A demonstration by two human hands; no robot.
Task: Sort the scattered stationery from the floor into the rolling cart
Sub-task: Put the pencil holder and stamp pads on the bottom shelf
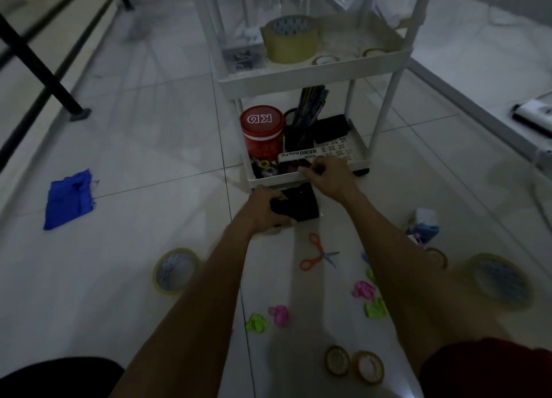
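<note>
A white rolling cart (301, 178) stands ahead on the tiled floor. Its lowest tray holds a red tin (262, 132), a black pen cup (298, 135) and a white stamp pad box (301, 153). My right hand (325, 178) is at that tray's front rim, its fingers pinched on the stamp pad box's near end. My left hand (265, 208) grips a black box-like object (301, 205) on the floor just in front of the cart. Orange scissors (318, 253), tape rolls (175, 270) and pink and green clips (279, 315) lie scattered on the floor.
A big tape roll (290, 40) sits on the cart's middle tray. A blue cloth (70, 199) lies at the left. Black table legs (44, 69) stand at the far left, a white frame (478, 105) at the right. More tape rolls (354, 364) lie near my knees.
</note>
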